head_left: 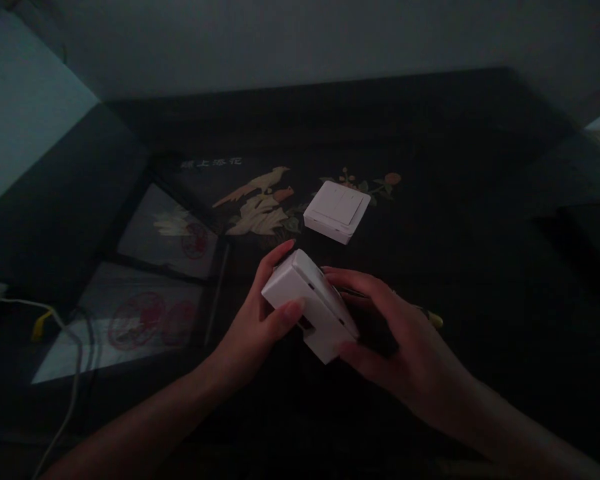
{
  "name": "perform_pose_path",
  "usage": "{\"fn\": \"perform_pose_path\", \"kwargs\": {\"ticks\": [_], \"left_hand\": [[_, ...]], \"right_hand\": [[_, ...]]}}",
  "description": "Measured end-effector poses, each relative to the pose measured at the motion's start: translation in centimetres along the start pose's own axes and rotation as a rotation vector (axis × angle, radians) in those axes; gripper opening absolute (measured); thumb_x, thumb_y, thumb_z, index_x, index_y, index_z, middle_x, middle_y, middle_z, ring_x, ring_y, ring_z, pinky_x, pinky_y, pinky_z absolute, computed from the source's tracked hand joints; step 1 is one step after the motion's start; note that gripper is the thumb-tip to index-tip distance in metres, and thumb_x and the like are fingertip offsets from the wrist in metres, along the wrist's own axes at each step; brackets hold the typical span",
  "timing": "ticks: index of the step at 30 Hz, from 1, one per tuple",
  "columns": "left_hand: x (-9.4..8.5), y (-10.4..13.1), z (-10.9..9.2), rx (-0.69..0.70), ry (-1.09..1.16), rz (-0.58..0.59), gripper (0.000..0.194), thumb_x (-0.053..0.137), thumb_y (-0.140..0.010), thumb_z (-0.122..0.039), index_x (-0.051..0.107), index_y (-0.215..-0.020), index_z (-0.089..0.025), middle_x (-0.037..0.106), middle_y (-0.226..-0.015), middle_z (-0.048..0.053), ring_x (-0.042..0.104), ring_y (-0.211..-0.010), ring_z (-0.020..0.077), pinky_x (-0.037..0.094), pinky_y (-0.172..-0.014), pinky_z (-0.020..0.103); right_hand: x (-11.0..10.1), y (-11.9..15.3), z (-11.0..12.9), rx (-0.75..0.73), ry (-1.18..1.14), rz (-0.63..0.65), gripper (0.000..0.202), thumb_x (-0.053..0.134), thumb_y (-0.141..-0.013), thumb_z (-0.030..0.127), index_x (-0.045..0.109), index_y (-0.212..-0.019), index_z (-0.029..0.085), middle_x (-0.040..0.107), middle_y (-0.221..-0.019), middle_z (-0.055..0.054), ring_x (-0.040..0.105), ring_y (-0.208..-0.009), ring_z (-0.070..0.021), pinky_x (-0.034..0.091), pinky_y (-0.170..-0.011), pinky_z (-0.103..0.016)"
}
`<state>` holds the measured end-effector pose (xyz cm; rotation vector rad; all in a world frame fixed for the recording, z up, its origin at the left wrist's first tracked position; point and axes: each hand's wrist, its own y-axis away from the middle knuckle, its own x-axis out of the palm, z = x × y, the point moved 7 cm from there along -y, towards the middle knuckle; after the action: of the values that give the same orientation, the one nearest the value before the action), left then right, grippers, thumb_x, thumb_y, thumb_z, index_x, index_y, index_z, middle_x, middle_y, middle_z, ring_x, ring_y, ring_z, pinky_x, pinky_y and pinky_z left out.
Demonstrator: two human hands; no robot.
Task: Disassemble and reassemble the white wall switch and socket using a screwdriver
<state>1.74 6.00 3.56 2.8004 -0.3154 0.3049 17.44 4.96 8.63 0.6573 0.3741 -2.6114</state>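
A white box-like switch unit point(313, 307) is held up on its edge between both hands, low in the centre. My left hand point(260, 317) grips its left end, thumb on the side wall near a small dark notch. My right hand point(387, 327) holds the right end, with fingers bent over the front face and the thumb at the lower corner. Behind them, a second white switch unit point(337, 208) lies flat on the dark glossy table point(460, 253), its rocker face up.
A white cable point(79, 353) with a yellow tag point(41, 325) runs down the left side. Something yellow-tipped point(435, 320) lies beyond my right hand. Bird and flower decoration point(263, 200) marks the tabletop. A dark object point(593, 233) is at the right.
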Motion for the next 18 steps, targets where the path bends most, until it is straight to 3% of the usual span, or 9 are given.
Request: {"fn": "perform_pose_path", "kwargs": {"ticks": [6, 13, 18], "left_hand": [[0.3, 0.0, -0.2, 0.0, -0.043, 0.05, 0.087, 0.077, -0.076, -0.059, 0.029, -0.145, -0.036, 0.058, -0.113, 0.004, 0.063, -0.092, 0.0223, 0.055, -0.074, 0.032], [1.0, -0.1, -1.2, 0.059, -0.098, 0.075, 0.06, 0.077, -0.08, -0.053, 0.043, -0.127, -0.034, 0.058, -0.105, 0.0, 0.061, -0.089, 0.0167, 0.054, -0.069, 0.022], [1.2, 0.0, -1.3, 0.055, -0.123, 0.088, 0.062, 0.075, -0.081, -0.055, 0.043, -0.13, -0.033, 0.059, -0.113, 0.003, 0.063, -0.099, 0.0207, 0.056, -0.075, 0.025]], "right_hand": [[-0.1, 0.2, -1.7, 0.205, -0.319, 0.145, 0.047, 0.059, -0.095, 0.026, 0.05, -0.141, 0.024, 0.062, -0.141, -0.008, 0.065, -0.122, -0.0213, 0.06, -0.093, -0.035], [0.3, 0.2, -1.8, 0.225, -0.411, 0.128, 0.056, 0.063, -0.088, 0.017, 0.049, -0.142, 0.022, 0.061, -0.142, -0.01, 0.067, -0.118, -0.0205, 0.062, -0.089, -0.032], [0.6, 0.1, -1.7, 0.213, -0.359, 0.108, 0.059, 0.062, -0.087, 0.016, 0.048, -0.145, 0.021, 0.06, -0.143, -0.011, 0.066, -0.121, -0.023, 0.061, -0.092, -0.035]]}}
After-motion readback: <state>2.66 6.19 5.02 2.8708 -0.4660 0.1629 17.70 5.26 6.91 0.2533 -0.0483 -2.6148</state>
